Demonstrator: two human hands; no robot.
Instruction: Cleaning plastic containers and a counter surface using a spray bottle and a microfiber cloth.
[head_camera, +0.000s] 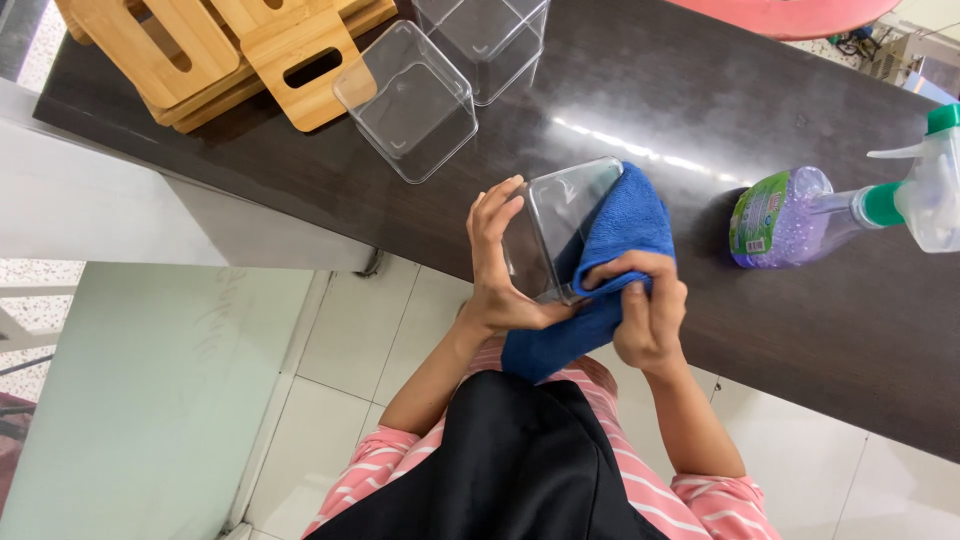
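Your left hand (497, 262) gripped the box (560, 228), fingers curled round it; your right hand (645, 305) pinched the cloth (622, 228) against it, mid-wipe. Two boxes (410, 100) waited far left.

Clear glossy plastic container (560, 225), soft blue cloth (625, 225), pale matt wooden lids (215, 50) and polished dark counter (700, 90) are seen.

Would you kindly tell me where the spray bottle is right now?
In the head view, the spray bottle lies on its side on the dark countertop, far right, beyond the blue cloth.
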